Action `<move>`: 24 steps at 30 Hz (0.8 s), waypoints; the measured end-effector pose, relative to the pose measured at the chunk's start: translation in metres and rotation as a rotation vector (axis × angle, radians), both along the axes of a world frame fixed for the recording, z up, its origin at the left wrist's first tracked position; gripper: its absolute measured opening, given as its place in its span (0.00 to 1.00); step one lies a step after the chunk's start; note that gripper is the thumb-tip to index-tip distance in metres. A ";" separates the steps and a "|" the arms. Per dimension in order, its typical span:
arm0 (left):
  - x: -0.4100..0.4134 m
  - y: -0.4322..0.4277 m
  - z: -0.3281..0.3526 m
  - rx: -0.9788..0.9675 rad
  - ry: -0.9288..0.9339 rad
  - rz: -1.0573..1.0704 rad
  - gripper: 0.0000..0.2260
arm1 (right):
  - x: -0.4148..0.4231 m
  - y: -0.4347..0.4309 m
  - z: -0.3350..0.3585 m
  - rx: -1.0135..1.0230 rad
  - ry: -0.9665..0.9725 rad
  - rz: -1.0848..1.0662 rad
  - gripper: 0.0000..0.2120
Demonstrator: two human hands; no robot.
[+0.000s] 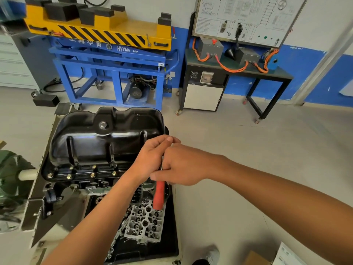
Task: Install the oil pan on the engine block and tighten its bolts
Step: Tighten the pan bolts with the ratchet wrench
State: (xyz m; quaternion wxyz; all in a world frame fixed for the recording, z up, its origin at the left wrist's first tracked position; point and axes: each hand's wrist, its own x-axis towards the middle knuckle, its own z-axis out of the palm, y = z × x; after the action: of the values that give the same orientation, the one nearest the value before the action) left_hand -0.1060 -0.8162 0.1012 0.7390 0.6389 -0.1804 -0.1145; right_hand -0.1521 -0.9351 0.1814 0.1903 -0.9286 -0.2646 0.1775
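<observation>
A glossy black oil pan [99, 138] sits upside down on the engine block [89, 185], which is held on a stand. Several brass-coloured bolts [92, 175] stand along the pan's near flange. At the pan's right end my left hand [150, 159] and my right hand [181, 165] meet on a ratchet wrench with a red handle [159, 196]. My right hand grips the metal shaft above the handle. My left hand covers the wrench's head, fingers curled over its top. The head and the bolt under it are hidden.
A cylinder head [145, 222] and loose parts lie in a black tray [172, 226] below the block. A blue and yellow lift cart [107, 54] and a black training bench [238, 73] stand behind. Open grey floor [248, 150] lies to the right.
</observation>
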 end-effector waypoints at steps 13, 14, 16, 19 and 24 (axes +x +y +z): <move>0.011 0.008 -0.006 0.112 0.017 -0.083 0.15 | 0.016 -0.014 0.014 -0.342 0.208 -0.029 0.20; 0.011 0.008 -0.006 0.117 0.038 -0.079 0.15 | 0.021 -0.018 0.017 -0.412 0.196 -0.019 0.20; 0.010 0.008 -0.007 0.144 0.065 -0.044 0.14 | 0.028 -0.022 0.022 -0.547 0.097 -0.012 0.21; 0.009 0.007 -0.007 0.112 0.089 -0.022 0.14 | 0.036 -0.025 0.027 -0.559 -0.248 -0.093 0.21; 0.003 0.007 -0.002 0.128 -0.004 -0.129 0.18 | 0.042 -0.015 0.021 -0.455 -0.622 -0.084 0.17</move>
State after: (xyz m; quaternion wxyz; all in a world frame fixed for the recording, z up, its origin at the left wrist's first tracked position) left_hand -0.1034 -0.8094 0.0989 0.6874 0.6721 -0.2149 -0.1720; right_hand -0.1102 -0.9500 0.2023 -0.1029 -0.9666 -0.2252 -0.0666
